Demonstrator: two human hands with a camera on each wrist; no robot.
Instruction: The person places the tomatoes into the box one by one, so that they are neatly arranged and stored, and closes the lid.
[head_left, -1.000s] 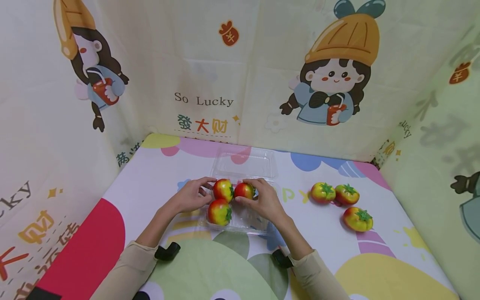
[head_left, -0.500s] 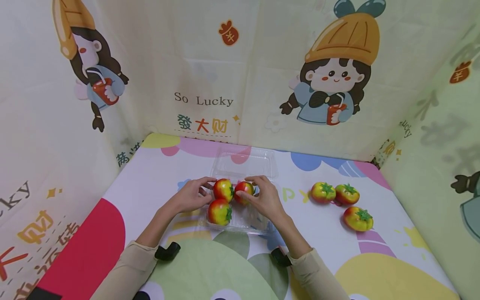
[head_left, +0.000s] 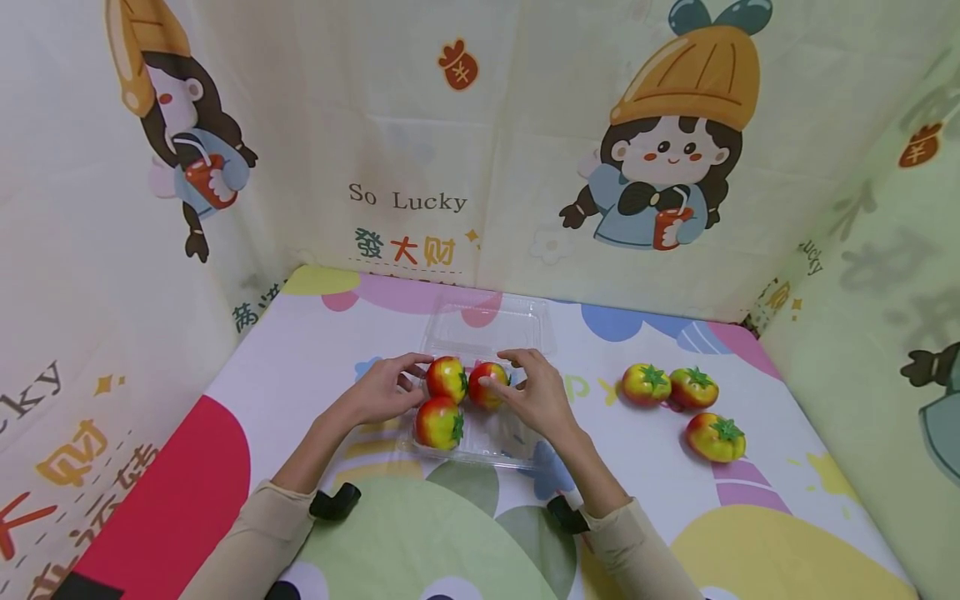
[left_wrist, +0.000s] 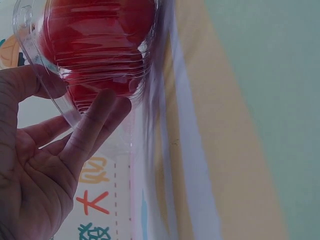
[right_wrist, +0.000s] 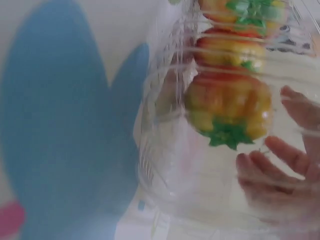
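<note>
A clear plastic clamshell box [head_left: 487, 454] lies with its lid folded back, holding three red-and-yellow tomatoes with green star-shaped leaf tops. One tomato [head_left: 446, 379] is at the back left, another [head_left: 438, 423] in front of it, the third [head_left: 487, 385] at the back right. My left hand [head_left: 382, 392] pinches the box's left wall; in the left wrist view its thumb is at the rim, its fingers against the ribbed side. My right hand [head_left: 536, 392] hovers by the back right tomato, thumb and fingers spread; the right wrist view shows a gap between its fingertips and the tomato [right_wrist: 230, 107].
Three more tomatoes sit on the patterned tablecloth to the right: one [head_left: 645, 385], one beside it [head_left: 693, 388] and one nearer [head_left: 716, 437]. Behind the box body lies its transparent lid [head_left: 487, 325]. Printed cloth walls [head_left: 517, 167] enclose the table at the back and sides.
My right hand has let go of the back right tomato and drawn slightly away to the right, its fingers spreading. My left hand has stayed at the box's left side.
</note>
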